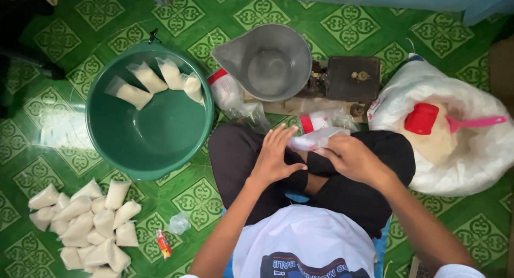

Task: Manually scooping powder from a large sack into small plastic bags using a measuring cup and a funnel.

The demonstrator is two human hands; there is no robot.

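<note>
Pile of filled bags (85,227): at far left we see small clear bags of pale grain heaped together on the green patterned floor (32,123), touching one another, well apart from our hands; they look like finished ones set out of the way.

Lighter (164,244): a small red and yellow one lies just right of the pile, beside a crumpled scrap of plastic (178,223).

Green basin (147,115): round and deep, left of our knee; four filled bags (155,81) lean against its far wall, so they stay propped and do not slide.

Metal scoop pan (267,61): it sits on the scale (342,80) straight ahead, spout to the left, nothing in it.

Left hand (276,155): open, fingers spread flat, palm over our crossed legs, touching the near end of the plastic bag; it grips nothing that we can see.

Plastic bag (316,140): a small clear one lies between our hands over the lap, in front of the scale.

Right hand (350,159): curled on the bag's right end, seemingly pinching it steady; how tight, we cannot tell.

Sack of grain (471,149): open at far right, within easy reach, with a red and pink scoop (433,119) resting on the pale heap.
</note>
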